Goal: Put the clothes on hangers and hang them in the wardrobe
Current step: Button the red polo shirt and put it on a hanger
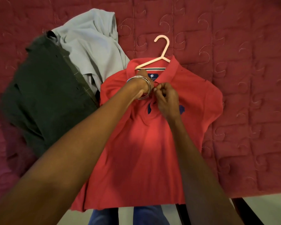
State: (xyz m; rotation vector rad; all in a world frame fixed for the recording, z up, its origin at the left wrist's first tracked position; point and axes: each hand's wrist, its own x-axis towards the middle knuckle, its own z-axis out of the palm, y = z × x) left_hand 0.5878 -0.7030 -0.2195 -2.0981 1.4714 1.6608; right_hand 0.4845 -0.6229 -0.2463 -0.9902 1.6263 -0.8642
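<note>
Lying flat on the quilted bedspread (234, 78), the red polo shirt (144, 151) was stretched lengthwise, collar away and hem toward the person. A pink hanger (162, 51) was lodged in the neck, hook pointing away. The placket was pinched by the right hand (166, 101); the left hand (143, 75) was tucked inside the collar, its grip hidden.

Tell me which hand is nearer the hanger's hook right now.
Left. The left hand reaches into the red polo shirt collar just below the pink hanger; the right hand pinches the placket lower down, farther from the hook.
</note>
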